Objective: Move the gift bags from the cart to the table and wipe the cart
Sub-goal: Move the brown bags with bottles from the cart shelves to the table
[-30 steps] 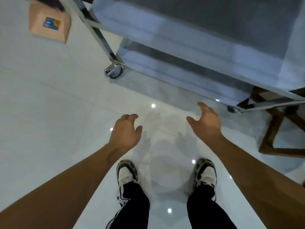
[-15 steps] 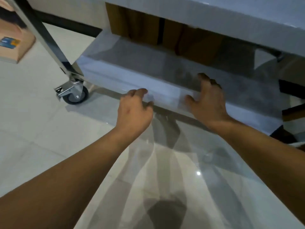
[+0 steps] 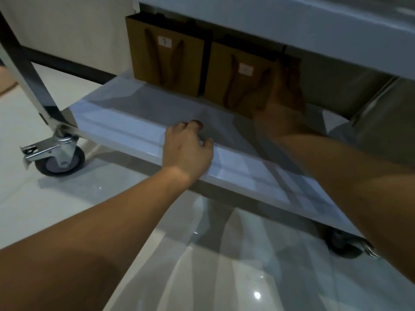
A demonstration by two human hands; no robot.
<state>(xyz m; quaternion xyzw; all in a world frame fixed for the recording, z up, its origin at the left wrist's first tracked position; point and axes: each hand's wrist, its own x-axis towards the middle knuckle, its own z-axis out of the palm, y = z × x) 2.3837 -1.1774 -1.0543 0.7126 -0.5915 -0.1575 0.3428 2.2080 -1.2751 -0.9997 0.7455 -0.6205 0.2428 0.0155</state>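
Matt brown paper gift bags (image 3: 167,61), smooth metal cart shelf (image 3: 125,122), glossy tiled floor (image 3: 67,198).

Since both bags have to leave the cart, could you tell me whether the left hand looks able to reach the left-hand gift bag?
Probably yes: the left hand rests at the shelf edge, with bare shelf between it and the left gift bag.
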